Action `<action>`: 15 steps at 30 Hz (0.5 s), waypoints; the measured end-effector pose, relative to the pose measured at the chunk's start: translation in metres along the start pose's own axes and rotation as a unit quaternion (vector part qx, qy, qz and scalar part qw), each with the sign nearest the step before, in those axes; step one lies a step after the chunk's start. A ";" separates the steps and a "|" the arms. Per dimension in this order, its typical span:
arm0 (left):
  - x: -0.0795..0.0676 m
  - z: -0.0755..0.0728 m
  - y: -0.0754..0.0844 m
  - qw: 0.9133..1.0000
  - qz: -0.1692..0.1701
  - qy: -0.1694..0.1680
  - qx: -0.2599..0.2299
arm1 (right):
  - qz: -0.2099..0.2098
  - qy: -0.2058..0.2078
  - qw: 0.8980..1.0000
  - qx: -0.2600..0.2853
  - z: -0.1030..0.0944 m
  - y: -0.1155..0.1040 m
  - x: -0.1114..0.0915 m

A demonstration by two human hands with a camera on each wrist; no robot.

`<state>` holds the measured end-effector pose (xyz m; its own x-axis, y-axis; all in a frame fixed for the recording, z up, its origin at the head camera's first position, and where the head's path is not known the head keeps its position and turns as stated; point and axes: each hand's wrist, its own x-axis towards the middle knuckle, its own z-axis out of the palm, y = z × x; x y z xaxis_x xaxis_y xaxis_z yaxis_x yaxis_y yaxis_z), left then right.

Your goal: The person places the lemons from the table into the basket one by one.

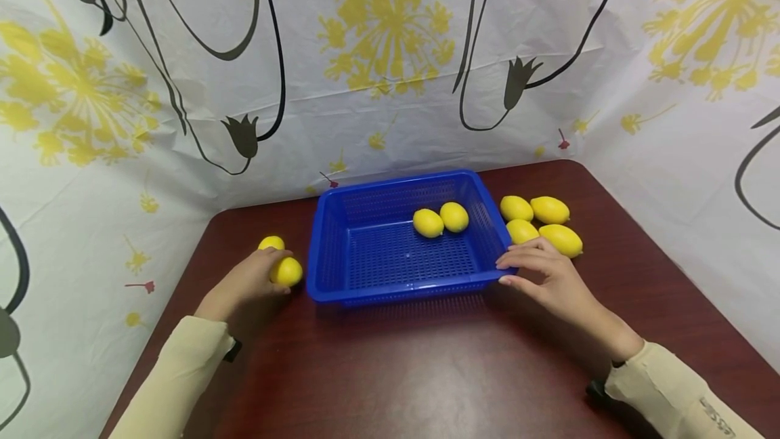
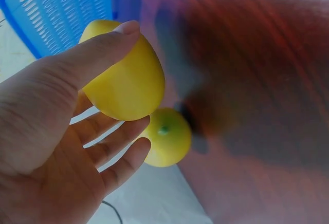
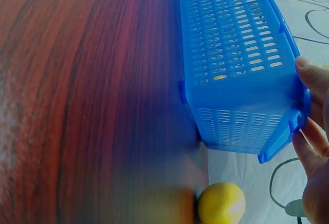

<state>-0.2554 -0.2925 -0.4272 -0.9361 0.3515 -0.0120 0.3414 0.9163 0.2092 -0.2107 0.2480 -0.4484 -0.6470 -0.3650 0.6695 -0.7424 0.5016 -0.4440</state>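
My left hand (image 1: 240,288) is at the left of the blue plastic basket (image 1: 408,289) and grips a yellow lemon (image 1: 288,272) between thumb and fingers. In the left wrist view the thumb lies across this lemon (image 2: 128,82), and a second lemon (image 2: 168,139) shows just past the fingertips. That second lemon (image 1: 271,242) sits behind the held one in the head view. At the basket's near right corner, my right hand (image 1: 551,276) pinches the rim, thumb on one side and fingers on the other. Two lemons (image 1: 428,223) lie inside the basket, toward its right.
Several lemons (image 1: 550,210) are grouped on the dark red-brown table (image 1: 390,371) just right of the basket, partly behind the right hand. White cloth (image 1: 341,127) with yellow and grey flower prints hangs along the table's back and sides.
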 end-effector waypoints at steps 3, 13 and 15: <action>0.003 -0.008 0.001 1.000 0.003 0.008 0.000 | -0.001 -0.002 1.000 -0.001 0.000 0.000 0.000; 0.016 -0.038 0.006 0.998 0.036 0.037 0.030 | 0.000 -0.005 1.000 -0.006 0.000 0.002 0.000; 0.018 -0.041 0.007 0.998 0.034 0.037 0.031 | 0.000 -0.005 1.000 -0.007 0.000 0.002 0.000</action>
<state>-0.2739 -0.2878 -0.3859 -0.9134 0.4006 0.0723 0.4071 0.9017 0.1460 -0.2120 0.2491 -0.4491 -0.6487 -0.3732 0.6633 -0.7400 0.5129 -0.4351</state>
